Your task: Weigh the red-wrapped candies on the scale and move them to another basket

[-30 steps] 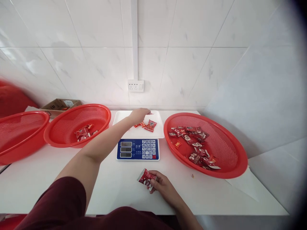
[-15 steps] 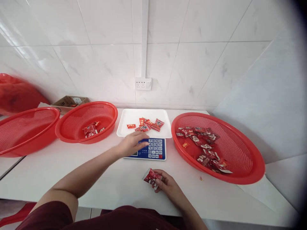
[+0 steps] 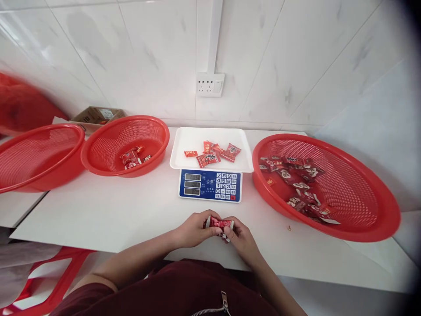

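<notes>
Between both hands, over the front of the table, is a small red snack packet (image 3: 219, 223) with pale ends. My left hand (image 3: 196, 229) is closed on its left end, thumb across the front. My right hand (image 3: 239, 237) grips the right end, thumb on top. Just beyond them stands a blue-and-white weighing scale (image 3: 210, 186) with number keys and three small displays. On its white tray (image 3: 179, 142) lie several red packets (image 3: 210, 159) of differing sizes. Fingers behind the held packet are partly hidden.
To the right, a large red basket (image 3: 368, 197) holds several red packets. At left are a second red basket (image 3: 98, 153) with a few packets and another red basket (image 3: 39, 171). A cardboard box (image 3: 95, 115) and red bag (image 3: 26, 105) stand behind. A tiny scrap (image 3: 290, 228) lies at right.
My left hand has come back from over the scale and taken hold of the packet in my right hand. The view has tilted down, and the scale's displays now show.
</notes>
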`<state>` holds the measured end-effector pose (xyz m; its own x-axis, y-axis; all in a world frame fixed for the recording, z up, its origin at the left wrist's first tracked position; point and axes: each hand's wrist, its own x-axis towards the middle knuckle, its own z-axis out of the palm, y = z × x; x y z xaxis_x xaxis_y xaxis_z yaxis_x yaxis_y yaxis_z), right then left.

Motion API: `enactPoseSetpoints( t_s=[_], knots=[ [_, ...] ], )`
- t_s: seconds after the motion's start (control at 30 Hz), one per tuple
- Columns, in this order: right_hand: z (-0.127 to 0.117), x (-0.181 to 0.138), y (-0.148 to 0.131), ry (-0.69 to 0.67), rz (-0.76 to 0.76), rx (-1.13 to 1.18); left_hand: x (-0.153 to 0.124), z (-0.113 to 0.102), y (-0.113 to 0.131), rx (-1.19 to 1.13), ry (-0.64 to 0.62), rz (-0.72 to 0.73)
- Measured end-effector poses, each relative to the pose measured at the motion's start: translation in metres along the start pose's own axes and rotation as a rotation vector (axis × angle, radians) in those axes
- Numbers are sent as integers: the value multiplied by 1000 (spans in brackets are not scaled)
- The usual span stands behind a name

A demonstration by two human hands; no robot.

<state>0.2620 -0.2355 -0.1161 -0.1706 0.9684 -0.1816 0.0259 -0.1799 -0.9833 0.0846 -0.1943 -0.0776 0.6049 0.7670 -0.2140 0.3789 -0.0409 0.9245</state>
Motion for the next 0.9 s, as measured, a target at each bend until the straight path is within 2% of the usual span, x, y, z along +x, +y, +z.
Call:
enactPoseSetpoints(
  t_s=[0.1,0.3,0.43,0.6,0.9],
  knots=[
    [2,0,3,-18,-14,-37,1,-1,-2,-116,14,24],
    [5,1,-2,-84,12,-183,6,-1,-9,-444,-123,26],
    [14,2,-9,-32,26,-245,6,-2,-14,-448,-78,9],
    [23,6,-8,-1,-57,-268,5,-5,-13,-504,-68,13],
    [22,11,6,53,-153,-302,8,-6,-18,-469,-42,51]
  ],
)
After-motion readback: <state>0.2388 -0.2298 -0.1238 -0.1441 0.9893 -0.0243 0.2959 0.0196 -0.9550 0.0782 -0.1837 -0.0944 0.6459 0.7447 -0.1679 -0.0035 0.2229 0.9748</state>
